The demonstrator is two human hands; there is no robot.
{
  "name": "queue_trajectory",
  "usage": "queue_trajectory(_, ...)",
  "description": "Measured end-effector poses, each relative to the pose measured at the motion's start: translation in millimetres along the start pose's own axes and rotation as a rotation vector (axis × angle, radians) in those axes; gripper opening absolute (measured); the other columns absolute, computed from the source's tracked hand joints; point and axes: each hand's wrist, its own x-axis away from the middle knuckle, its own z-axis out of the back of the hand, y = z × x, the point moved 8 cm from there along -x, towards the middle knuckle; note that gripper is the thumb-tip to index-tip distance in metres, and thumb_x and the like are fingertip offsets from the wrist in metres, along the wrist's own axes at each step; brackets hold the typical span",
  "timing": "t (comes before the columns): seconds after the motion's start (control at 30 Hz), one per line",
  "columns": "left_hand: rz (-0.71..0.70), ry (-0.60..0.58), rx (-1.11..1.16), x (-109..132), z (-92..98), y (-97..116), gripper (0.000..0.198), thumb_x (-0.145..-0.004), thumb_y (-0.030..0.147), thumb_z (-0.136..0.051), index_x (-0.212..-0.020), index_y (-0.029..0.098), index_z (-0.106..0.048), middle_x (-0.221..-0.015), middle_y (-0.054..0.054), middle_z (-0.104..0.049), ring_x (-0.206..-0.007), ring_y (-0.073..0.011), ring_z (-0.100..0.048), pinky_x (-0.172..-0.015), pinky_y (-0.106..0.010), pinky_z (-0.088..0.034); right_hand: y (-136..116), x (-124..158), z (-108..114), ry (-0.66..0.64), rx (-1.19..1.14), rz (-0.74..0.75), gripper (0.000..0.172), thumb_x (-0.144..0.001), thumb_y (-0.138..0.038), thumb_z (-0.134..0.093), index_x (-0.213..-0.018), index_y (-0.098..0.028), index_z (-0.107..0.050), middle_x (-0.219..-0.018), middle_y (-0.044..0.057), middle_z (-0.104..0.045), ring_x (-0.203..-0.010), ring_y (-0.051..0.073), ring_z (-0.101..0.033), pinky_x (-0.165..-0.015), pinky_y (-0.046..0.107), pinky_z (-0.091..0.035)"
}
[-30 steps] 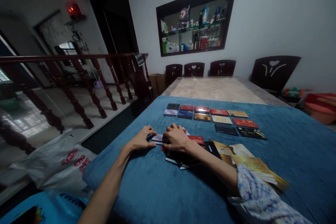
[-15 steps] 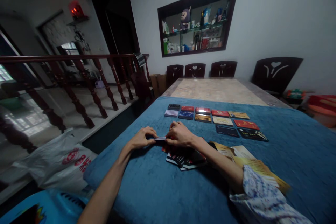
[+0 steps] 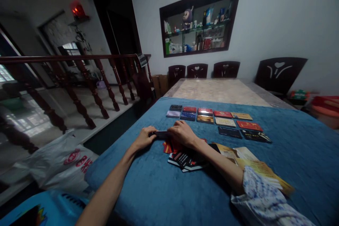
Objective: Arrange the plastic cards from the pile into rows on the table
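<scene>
Between my two hands is a thin stack of cards, seen edge-on over the blue cloth. My left hand pinches its left end, and my right hand grips its right end, hiding part of it. Beneath my right hand and wrist lie loose red cards and fanned black cards. Gold cards spread out to the right of my right forearm. Farther back, several small card piles stand in rows, among them a blue one and a red one.
The bare marble tabletop extends beyond the cloth, with dark chairs behind it. A wooden railing, a white plastic bag and a blue plastic object are on the left.
Both hands have moved slightly up and away with the card stack, which now looks a little thicker and darker from the front. More of the red cards beneath shows.
</scene>
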Motion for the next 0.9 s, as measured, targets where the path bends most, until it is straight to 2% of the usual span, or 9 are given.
queue_trajectory(0.17,0.032,0.078,0.019,-0.9,0.5,-3.7,0.022,-0.08,0.017,-0.06,-0.1,0.018,-0.07,-0.093,-0.003,-0.071,-0.085,-0.0173,-0.063,-0.086,-0.032,-0.049,2.7,2.3,-2.1,-0.025,0.046,-0.049,0.023,-0.099,-0.021,-0.05,-0.117,-0.021,-0.064,-0.1,0.008,-0.073,-0.102,0.021,-0.056,-0.089,0.033,-0.031)
queue_trajectory(0.27,0.034,0.099,0.034,-0.9,-0.1,-4.4,0.031,-0.079,0.017,-0.059,-0.109,0.019,-0.063,-0.088,0.0,-0.07,-0.079,-0.0155,-0.062,-0.08,-0.029,-0.049,2.0,3.1,-2.7,-0.043,0.056,-0.073,0.027,-0.099,-0.022,-0.049,-0.124,-0.021,-0.059,-0.102,0.009,-0.073,-0.104,0.022,-0.055,-0.09,0.033,-0.031)
queue_trajectory(0.4,0.035,0.114,0.04,-1.0,-1.1,-5.8,0.027,-0.079,0.017,-0.058,-0.105,0.021,-0.057,-0.078,0.003,-0.066,-0.073,-0.0139,-0.06,-0.07,-0.025,-0.047,1.4,3.6,-5.1,-0.057,0.065,-0.088,0.032,-0.098,-0.022,-0.046,-0.128,-0.021,-0.056,-0.104,0.009,-0.072,-0.105,0.024,-0.055,-0.09,0.035,-0.031)
queue_trajectory(0.6,0.005,0.12,0.015,-0.4,-4.5,-4.9,0.018,-0.081,0.017,-0.056,-0.099,0.02,-0.054,-0.082,0.001,-0.065,-0.073,-0.0143,-0.06,-0.074,-0.028,-0.047,-0.1,4.8,-8.9,-0.083,0.071,-0.099,0.045,-0.094,-0.017,-0.046,-0.138,-0.021,-0.049,-0.108,0.01,-0.072,-0.106,0.026,-0.054,-0.091,0.037,-0.031)
queue_trajectory(0.8,0.002,0.061,-0.087,0.9,-13.1,0.4,0.037,-0.078,0.015,-0.055,-0.114,0.02,-0.05,-0.089,-0.001,-0.063,-0.08,-0.018,-0.06,-0.08,-0.033,-0.049,1.8,4.9,-12.4,-0.086,0.079,-0.134,0.05,-0.092,-0.016,-0.048,-0.142,-0.022,-0.046,-0.111,0.011,-0.071,-0.109,0.027,-0.053,-0.091,0.039,-0.032)
queue_trajectory(0.9,0.021,0.062,-0.127,0.8,-15.2,1.7,0.037,-0.079,0.015,-0.054,-0.116,0.02,-0.049,-0.092,-0.003,-0.062,-0.084,-0.0199,-0.061,-0.084,-0.037,-0.049,5.3,4.6,-14.6,-0.082,0.075,-0.154,0.049,-0.093,-0.016,-0.046,-0.141,-0.022,-0.046,-0.114,0.012,-0.069,-0.11,0.027,-0.051,-0.091,0.04,-0.033)
